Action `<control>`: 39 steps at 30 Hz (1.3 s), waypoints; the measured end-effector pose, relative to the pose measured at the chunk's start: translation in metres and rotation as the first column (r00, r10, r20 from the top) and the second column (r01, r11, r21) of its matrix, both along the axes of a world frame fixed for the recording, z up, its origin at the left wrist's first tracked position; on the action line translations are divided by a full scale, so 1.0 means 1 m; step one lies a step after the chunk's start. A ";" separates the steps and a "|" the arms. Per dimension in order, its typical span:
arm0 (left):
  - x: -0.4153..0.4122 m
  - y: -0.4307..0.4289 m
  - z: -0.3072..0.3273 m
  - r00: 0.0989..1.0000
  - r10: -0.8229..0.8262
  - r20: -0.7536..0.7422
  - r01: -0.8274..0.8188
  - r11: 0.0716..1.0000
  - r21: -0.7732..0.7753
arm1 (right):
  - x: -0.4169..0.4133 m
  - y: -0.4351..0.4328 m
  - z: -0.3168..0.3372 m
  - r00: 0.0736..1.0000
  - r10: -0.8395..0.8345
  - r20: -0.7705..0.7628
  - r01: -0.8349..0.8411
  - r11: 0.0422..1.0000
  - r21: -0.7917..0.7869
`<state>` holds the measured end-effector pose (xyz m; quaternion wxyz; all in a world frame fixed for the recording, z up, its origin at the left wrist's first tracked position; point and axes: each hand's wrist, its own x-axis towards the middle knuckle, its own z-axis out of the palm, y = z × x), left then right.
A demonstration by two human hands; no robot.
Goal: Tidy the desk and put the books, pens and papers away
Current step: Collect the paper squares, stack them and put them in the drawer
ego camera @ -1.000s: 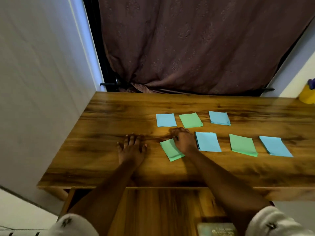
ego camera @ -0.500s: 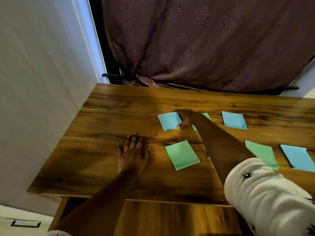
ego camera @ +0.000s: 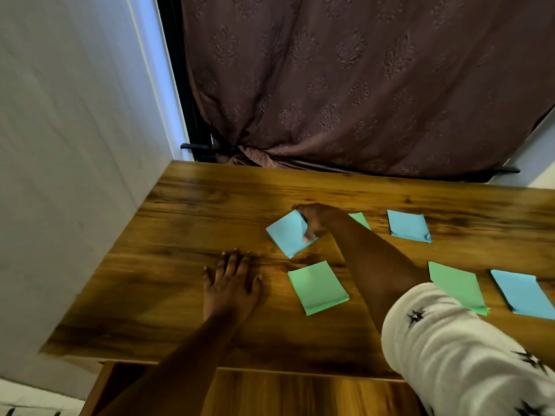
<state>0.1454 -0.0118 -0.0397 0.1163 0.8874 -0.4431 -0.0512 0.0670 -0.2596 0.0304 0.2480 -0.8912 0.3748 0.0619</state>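
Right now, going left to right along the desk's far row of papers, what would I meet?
Blue paper gripped by the right hand → green paper, mostly hidden behind the arm → another blue paper.

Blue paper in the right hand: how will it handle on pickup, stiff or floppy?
Likely floppy: the blue paper already tilts and bends where the right hand pinches its edge. Probably very light, since a fingertip pinch is lifting it. It may be a thin stack; loose sheets could fan out or slip on the smooth desk.
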 end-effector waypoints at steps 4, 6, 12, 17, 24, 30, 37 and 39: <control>0.002 0.001 0.001 0.998 -0.008 -0.059 0.010 0.999 0.037 | -0.009 0.020 0.010 0.969 -0.110 0.219 0.074 0.983 0.167; 0.003 0.002 0.010 0.989 0.006 -0.147 -0.007 1.000 -0.005 | -0.019 0.036 0.010 0.910 -0.187 0.369 0.088 0.959 0.270; 0.007 0.009 0.031 0.552 -0.042 -0.833 -0.514 0.770 -0.378 | -0.043 0.090 0.004 0.841 -0.302 0.450 0.084 0.893 0.442; 0.004 0.017 0.040 0.437 -0.240 -0.867 -0.617 0.621 -0.483 | -0.053 0.115 -0.010 0.826 -0.343 0.447 0.140 0.893 0.428; -0.025 0.010 0.040 0.304 -0.284 -0.909 -0.629 0.657 -0.416 | -0.067 0.125 -0.002 0.798 -0.335 0.500 0.109 0.897 0.428; -0.043 -0.003 0.043 0.291 -0.232 -0.928 -0.722 0.583 -0.372 | -0.094 0.042 0.006 0.760 -0.475 0.443 0.492 0.866 0.085; -0.039 -0.008 0.037 0.274 -0.212 -0.938 -0.747 0.567 -0.346 | -0.098 -0.032 -0.019 0.792 -0.609 0.042 0.606 0.776 -0.175; -0.039 -0.009 0.038 0.265 -0.201 -0.943 -0.762 0.555 -0.332 | -0.093 -0.042 -0.027 0.789 -0.614 -0.008 0.606 0.782 -0.145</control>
